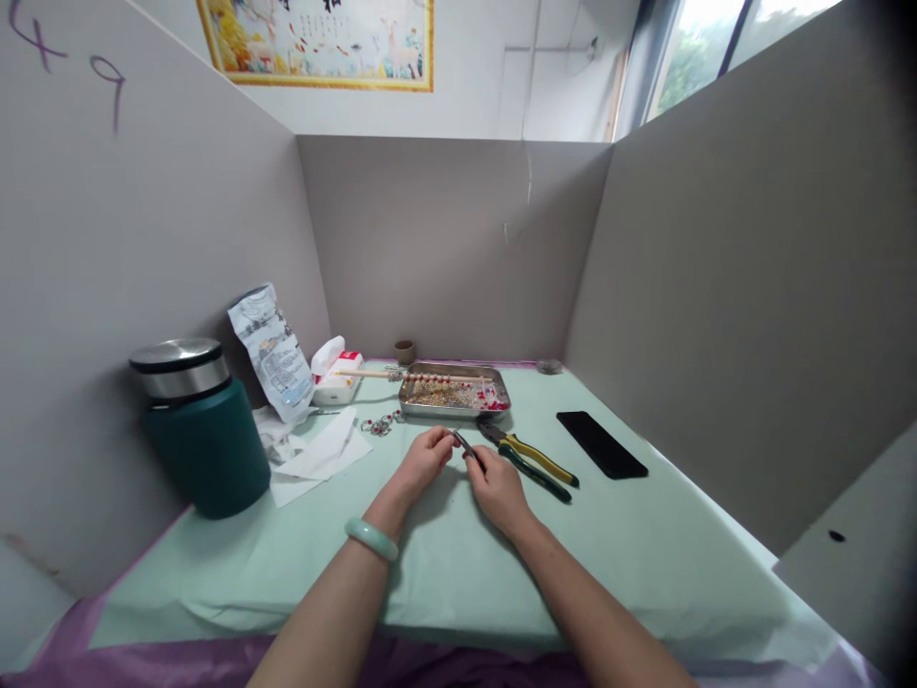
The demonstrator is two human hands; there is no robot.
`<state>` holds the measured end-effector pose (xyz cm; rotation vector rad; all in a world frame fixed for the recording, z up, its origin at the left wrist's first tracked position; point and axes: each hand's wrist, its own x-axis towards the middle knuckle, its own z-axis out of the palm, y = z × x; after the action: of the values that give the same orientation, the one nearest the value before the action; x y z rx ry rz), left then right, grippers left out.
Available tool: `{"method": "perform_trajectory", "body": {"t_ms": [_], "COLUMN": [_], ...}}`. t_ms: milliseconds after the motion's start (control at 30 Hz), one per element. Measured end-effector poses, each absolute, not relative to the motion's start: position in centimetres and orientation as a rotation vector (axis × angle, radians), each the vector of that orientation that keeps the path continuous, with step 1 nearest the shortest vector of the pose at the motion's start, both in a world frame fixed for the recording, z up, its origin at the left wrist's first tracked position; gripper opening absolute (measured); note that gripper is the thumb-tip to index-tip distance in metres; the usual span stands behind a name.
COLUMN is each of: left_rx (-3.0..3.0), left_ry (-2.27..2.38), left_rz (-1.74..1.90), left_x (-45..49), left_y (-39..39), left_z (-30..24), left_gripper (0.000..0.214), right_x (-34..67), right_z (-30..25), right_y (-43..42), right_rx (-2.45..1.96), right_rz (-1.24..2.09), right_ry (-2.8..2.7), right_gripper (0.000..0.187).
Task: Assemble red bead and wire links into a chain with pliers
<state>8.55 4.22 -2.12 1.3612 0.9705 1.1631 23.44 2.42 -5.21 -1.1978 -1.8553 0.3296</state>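
Note:
Over the middle of the table, my right hand is closed around a slim dark metal tool, which looks like narrow pliers or tweezers. The tool's tip points up and left, to the fingertips of my left hand. Those fingers are pinched together; whatever small thing they hold is too small to make out. A pale green bangle circles my left wrist. Just right of my right hand lie large pliers with yellow and green handles. A beaded strand with red and silvery pieces lies beyond my left hand.
Behind the hands, a metal tray holds beads, with a beaded stick across it. At left stand a green flask, a snack bag, tissues and paper. A black phone lies right. Grey partitions enclose the table.

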Motion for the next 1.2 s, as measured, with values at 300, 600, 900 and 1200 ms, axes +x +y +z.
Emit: {"method": "perform_trajectory", "body": {"t_ms": [300, 600, 900, 1200], "left_rx": [1.247, 1.184, 1.197, 1.217], "left_ry": [0.782, 0.733, 0.762, 0.794], "left_rz": [1.058, 1.100, 1.143, 1.187], "left_x": [8.06, 7.85, 8.24, 8.40], "left_y": [3.89, 4.02, 3.68, 3.36], "left_z": [-1.83, -2.10, -1.63, -1.39], "left_gripper": [0.032, 0.032, 0.034, 0.029], "right_x": [23.42, 23.47, 23.41, 23.45], "right_z": [-4.64, -5.10, -5.35, -5.57], "right_y": [2.09, 2.24, 2.37, 2.56], "right_rx": [-1.130, -1.145, -1.166, -1.193], "right_rz": [0.448, 0.307, 0.275, 0.261], "right_ry": [-1.824, -1.871, -1.886, -1.875], "right_gripper": [0.026, 0.022, 0.023, 0.023]}}
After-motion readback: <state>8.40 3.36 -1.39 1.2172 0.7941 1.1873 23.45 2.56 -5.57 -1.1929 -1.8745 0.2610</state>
